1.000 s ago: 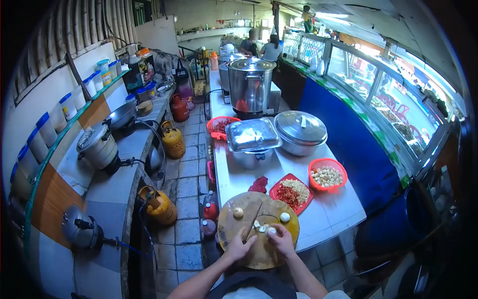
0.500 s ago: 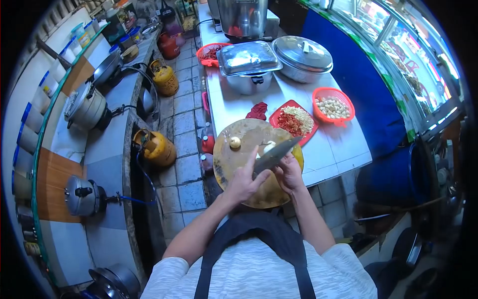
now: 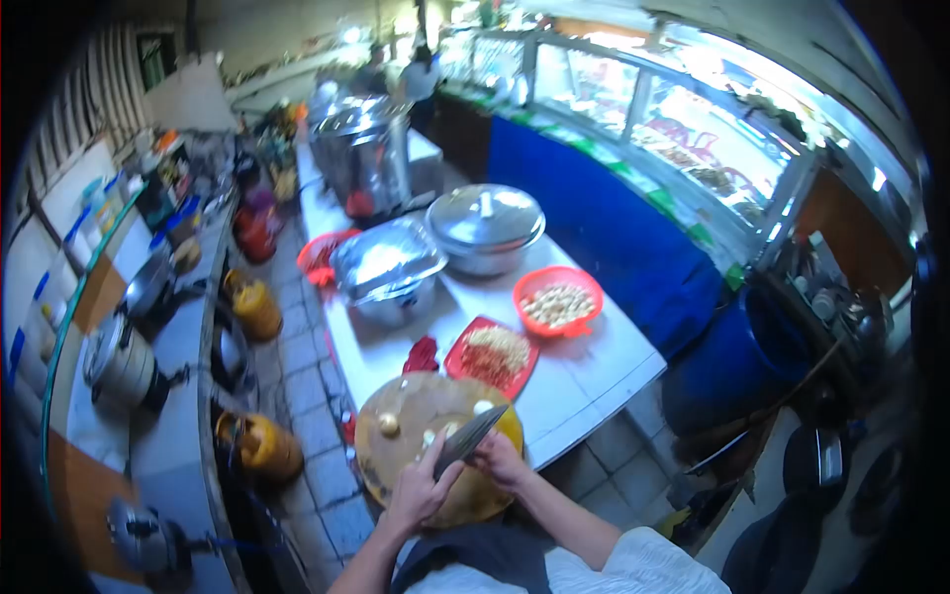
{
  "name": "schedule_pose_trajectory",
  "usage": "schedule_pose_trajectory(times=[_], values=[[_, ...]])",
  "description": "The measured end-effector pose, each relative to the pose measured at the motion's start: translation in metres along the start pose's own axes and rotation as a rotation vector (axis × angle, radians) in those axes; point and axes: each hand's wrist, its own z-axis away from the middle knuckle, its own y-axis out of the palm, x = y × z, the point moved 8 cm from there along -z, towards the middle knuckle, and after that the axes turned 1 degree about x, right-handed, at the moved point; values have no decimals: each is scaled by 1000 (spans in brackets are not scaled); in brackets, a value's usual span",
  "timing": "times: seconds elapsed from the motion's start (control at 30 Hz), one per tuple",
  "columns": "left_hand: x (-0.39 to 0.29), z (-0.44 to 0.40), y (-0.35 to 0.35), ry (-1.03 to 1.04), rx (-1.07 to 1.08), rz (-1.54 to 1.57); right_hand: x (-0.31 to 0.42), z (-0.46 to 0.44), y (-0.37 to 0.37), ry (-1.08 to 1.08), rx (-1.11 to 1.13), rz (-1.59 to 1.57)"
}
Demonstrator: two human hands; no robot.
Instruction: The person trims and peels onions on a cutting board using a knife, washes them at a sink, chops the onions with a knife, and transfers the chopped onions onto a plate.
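Note:
A broad dark-bladed knife (image 3: 472, 437) slants up to the right over a round wooden chopping board (image 3: 381, 465). My left hand (image 3: 424, 485) is closed on its lower end. Close behind the blade, my right hand (image 3: 498, 462) has its fingers bent together; anything they hold is hidden. A pale round bulb, looking like an onion (image 3: 389, 425), lies at the board's left side. Small white pieces (image 3: 428, 437) sit near the blade, and a white bulb (image 3: 483, 407) shows beyond it. Past the board stands a red tray (image 3: 529, 366) of chopped pale and reddish food.
An orange basket (image 3: 559, 330) of pale bulbs, a lidded round pot (image 3: 485, 230), a foil-like covered pan (image 3: 388, 260) and a tall steel pot (image 3: 361, 158) stand on the white table (image 3: 604, 381). Yellow gas cylinders (image 3: 259, 447) line the left; a blue barrel (image 3: 737, 346) is right.
The view has tilted up and swung right, bringing more of the display case and two distant people into sight. Both hands and the knife stay together over the board.

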Motion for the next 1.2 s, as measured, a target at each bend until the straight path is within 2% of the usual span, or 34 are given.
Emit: schedule_pose_trajectory(times=[0.03,0.2,0.37,0.57,0.73,0.87,0.9,1.03,1.07,1.13,1.17,1.2], values=[[4,0,2,-65,40,-14,-4,-4,-4,4,38,-2],[3,5,10,-76,42,110,-3,-1,-12,56,20,123],[23,1,27,-174,55,121,-5,-2,-18,40,18,84],[9,-8,33,-70,24,105,-14,0,-36,70,40,25],[19,-6,49,-176,41,217,-9,2,-45,102,2,90],[47,-6,63,-247,-27,533,-2,3,-47,189,5,153],[48,-12,63,-244,-23,532,4,3,-50,186,1,153],[76,0,71,-517,-19,832,7,-1,-52,212,20,161],[57,-3,66,-579,-66,895,14,0,-49,198,36,128],[80,-19,70,-632,-103,931,15,-11,-63,106,-15,109],[101,-36,71,-573,-89,770,18,-13,-66,72,-67,84],[103,-25,61,-545,-57,604,36,-14,-46,5,-22,-17]])
